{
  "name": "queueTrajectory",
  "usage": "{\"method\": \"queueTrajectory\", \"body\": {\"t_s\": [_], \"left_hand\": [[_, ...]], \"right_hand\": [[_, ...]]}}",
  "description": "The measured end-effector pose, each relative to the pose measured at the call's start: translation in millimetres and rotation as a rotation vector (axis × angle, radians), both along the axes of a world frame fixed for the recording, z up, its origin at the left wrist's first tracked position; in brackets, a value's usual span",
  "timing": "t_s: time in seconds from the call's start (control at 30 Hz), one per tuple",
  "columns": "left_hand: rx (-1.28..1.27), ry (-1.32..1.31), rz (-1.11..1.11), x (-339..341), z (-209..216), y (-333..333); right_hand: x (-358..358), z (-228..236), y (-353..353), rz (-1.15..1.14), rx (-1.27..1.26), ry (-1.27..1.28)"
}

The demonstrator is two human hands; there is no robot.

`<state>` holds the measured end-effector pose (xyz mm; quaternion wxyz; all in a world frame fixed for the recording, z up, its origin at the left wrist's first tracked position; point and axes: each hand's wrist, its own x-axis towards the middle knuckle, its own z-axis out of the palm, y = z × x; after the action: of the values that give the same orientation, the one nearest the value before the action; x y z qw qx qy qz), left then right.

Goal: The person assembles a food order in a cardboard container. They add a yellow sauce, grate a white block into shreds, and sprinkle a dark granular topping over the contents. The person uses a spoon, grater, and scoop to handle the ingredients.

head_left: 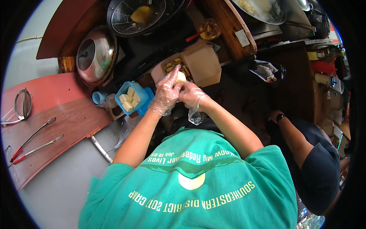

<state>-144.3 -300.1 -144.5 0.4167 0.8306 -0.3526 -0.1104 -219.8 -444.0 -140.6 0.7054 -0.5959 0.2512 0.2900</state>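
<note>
Head view: left hand (167, 91), fingers grasping a white block (181, 77) over the food box (157, 72)'s near edge; right hand (193, 95), fingers curled beside, hold I cannot tell.

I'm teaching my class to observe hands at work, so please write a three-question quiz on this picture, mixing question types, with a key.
1. True or false: the left hand and right hand wear clear plastic gloves.
2. Multiple choice: where are the pale blocks? A, in the wok; B, in the blue container; C, on the wooden board.
3. Open: what does the left hand hold over the open tan box?

Key: 1, true; 2, B; 3, a pale piece.
</note>
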Motion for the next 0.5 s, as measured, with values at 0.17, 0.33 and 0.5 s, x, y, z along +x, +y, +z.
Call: {"method": "queueTrajectory", "body": {"t_s": [0.17,0.33,0.5], "left_hand": [[0.114,0.026,0.135,20,-22,-10],[0.075,0.174,0.144,11,-13,-3],[0.042,0.148,0.131,-5,-8,-3]], "right_hand": [[-6,-9,15,-0.056,-0.002,-0.006],[0,-8,14,-0.135,0.071,0.010],[-4,-18,9,0.002,-0.132,-0.109]]}}
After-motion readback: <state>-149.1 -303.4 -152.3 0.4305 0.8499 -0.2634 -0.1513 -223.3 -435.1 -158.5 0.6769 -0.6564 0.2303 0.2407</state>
